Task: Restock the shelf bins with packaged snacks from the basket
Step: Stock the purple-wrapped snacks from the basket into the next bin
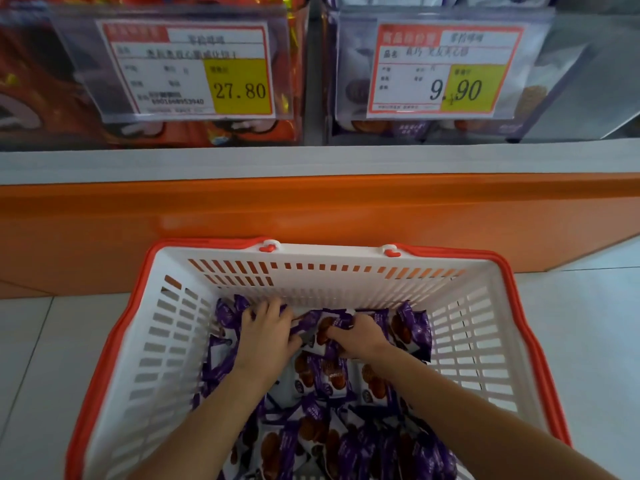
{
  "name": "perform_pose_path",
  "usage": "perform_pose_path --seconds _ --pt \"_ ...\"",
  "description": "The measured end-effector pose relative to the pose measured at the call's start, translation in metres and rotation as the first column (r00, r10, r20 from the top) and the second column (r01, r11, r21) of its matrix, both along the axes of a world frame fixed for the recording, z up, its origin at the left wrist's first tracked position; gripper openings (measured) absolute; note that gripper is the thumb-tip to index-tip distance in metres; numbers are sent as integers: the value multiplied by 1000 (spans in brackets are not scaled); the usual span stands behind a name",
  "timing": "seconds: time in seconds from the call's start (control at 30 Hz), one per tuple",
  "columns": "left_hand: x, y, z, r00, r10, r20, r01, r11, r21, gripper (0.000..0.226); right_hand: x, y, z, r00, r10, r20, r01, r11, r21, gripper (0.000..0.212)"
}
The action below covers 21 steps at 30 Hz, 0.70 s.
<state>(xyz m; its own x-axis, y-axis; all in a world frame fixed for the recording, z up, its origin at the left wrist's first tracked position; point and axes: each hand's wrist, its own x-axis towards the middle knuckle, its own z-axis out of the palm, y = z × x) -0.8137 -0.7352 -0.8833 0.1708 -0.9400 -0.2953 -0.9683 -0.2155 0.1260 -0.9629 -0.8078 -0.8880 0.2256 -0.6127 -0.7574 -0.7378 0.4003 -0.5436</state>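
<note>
- Basket, white with an orange rim, sits on the tiled floor, its far wall close to the orange shelf base.
- Purple packets lie loose and overlapping across the basket bottom, showing brown biscuits.
- Left hand lies on packets at the far left of the pile, fingers spread and bent down over them; cannot tell whether they clasp one.
- Right hand is just beside it, fingers curled under and narrow, pinching one packet.
- Above, the left bin holds orange-red packs, tag reading 27.80.
- Right bin holds purple packs, tag reading 9.90; its right part looks unfilled.
</note>
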Motion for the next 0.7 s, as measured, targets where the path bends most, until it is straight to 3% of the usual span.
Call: perform_pose_path --seconds 0.07,0.2,0.33,0.43,0.53,0.7 --pt "-7 4 9 997 -51 -52 46 995 -93 28 -10 -2 12 997 -56 43 54 997 54 16" --pt "-22 11 35 952 -2 -305 -64 977 -203 32 -31 -4 39 979 -160 127 144 981 126 6" --pt "-34 12 48 880 -43 -472 -107 953 -285 42 -47 -6 67 970 -192 147 199 979 -33 12" --pt "-44 4 67 814 -77 -576 -122 947 -298 44 -56 -7 87 950 -249 185 267 961 -78 38" --pt "-52 -4 92 756 -108 -646 -91 959 -267 52 -63 -9 105 918 -315 243 341 937 -72 47" --pt "-66 -12 138 659 -48 -750 -175 961 -215 6 -71 -9 142 779 -423 462 467 884 21 35"
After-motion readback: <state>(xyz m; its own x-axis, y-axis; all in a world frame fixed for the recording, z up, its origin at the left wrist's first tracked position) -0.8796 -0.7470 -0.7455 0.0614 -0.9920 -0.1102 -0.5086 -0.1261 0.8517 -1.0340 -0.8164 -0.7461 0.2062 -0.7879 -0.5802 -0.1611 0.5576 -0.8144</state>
